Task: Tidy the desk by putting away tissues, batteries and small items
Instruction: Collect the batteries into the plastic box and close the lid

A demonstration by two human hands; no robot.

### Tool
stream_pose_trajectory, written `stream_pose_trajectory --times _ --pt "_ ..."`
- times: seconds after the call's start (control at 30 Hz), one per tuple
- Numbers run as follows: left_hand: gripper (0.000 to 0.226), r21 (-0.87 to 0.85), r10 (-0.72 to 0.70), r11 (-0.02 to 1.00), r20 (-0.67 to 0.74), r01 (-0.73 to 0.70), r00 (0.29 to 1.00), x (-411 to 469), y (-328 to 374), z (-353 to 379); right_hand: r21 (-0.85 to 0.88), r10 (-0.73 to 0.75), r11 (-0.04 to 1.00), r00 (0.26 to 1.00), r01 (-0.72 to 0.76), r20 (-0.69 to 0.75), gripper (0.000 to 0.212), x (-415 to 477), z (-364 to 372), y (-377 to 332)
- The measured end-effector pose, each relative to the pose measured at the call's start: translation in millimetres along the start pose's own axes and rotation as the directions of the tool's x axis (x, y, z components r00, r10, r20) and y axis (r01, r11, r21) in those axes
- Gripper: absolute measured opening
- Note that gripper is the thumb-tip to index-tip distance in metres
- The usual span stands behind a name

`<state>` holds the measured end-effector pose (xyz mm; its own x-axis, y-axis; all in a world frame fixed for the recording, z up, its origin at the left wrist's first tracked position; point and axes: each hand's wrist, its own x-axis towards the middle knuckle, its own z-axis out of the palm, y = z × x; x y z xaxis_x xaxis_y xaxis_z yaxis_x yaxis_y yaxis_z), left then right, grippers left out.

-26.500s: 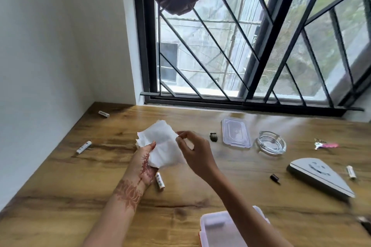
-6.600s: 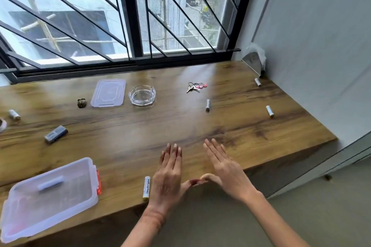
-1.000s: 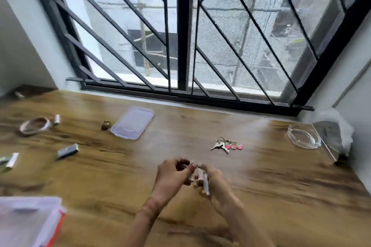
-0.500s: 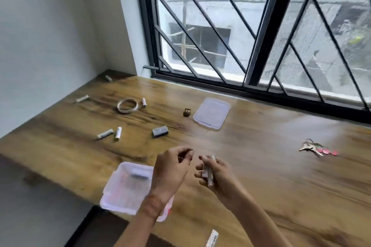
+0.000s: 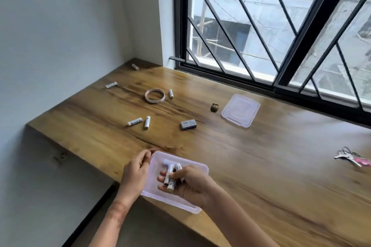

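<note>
**Batteries held over the plastic box**

Half a second ago both hands were in front of the plastic box [image 5: 174, 181], above the bare wood, the right one gripping batteries. Now both hands are at the box, which sits on the near edge of the desk [image 5: 261, 166], and the camera looks more to the left, so the keys [image 5: 351, 159] are at the far right border.

The right hand [image 5: 189, 185] is above the open box, its fingers curled around a few white batteries [image 5: 170, 174]; the ends of the batteries point away from the person, over the inside of the box. How many batteries it holds I cannot tell exactly. The left hand [image 5: 136, 174] is at the left rim of the box, the thumb and the first fingers pinched together at the far-left corner. Whether they grip the rim or only touch it is not clear.

Beyond the box, on the desk, lie two loose batteries [image 5: 140, 122] side by side, a small grey block [image 5: 188, 124], a ring of tape [image 5: 155, 96] with one battery [image 5: 171, 93] just beside it, and a clear lid [image 5: 240, 110] near the window. A small dark object [image 5: 214, 107] is just left of the lid. Two more batteries [image 5: 111, 85] lie far beyond the box, near the wall.
</note>
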<state>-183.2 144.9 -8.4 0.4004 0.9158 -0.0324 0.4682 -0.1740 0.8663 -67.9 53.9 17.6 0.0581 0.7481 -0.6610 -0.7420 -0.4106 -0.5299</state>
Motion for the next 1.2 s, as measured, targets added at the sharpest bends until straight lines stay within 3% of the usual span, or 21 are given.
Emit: stream_pose_trajectory --times 0.13,0.27,0.57,0.67,0.9,1.0,1.1,1.2 --pt "0.031 -0.147 -0.079 0.986 0.018 0.081 0.997 -1 0 6 -0.097 0.024 0.995 0.991 -0.037 -0.129 0.026 23 8 9" --pt "0.030 -0.286 -0.162 0.943 0.045 0.168 0.986 0 -2 6 -0.160 -0.021 0.987 0.986 -0.006 -0.165 0.027 26 12 11" --pt "0.029 -0.265 -0.125 0.955 0.035 0.130 0.992 -1 -2 5 -0.359 -0.258 0.922 0.921 0.145 -0.292 0.031 27 5 20" --pt "0.029 -0.259 -0.109 0.959 0.028 0.113 0.994 -2 0 6 -0.428 -0.363 0.873 0.897 0.233 -0.253 0.033 12 1 21" --pt "0.033 -0.231 -0.096 0.968 0.011 0.096 0.995 -2 -3 8 -0.457 -0.622 0.752 0.740 0.474 -0.255 0.022 -41 -27 7" --pt "0.034 -0.234 -0.085 0.968 0.023 0.088 0.996 -3 -6 9 -0.633 -0.704 0.662 0.622 0.401 -0.342 0.015 -55 -53 12" --pt "0.033 -0.255 -0.088 0.962 0.042 0.096 0.995 -2 -9 9 -0.839 -0.777 0.517 0.502 0.168 -0.379 0.007 -69 -82 21" --pt "0.033 -0.252 -0.097 0.962 0.060 0.109 0.993 -2 -10 9 -0.901 -0.798 0.432 0.449 -0.039 -0.402 0.015 -88 -102 37"
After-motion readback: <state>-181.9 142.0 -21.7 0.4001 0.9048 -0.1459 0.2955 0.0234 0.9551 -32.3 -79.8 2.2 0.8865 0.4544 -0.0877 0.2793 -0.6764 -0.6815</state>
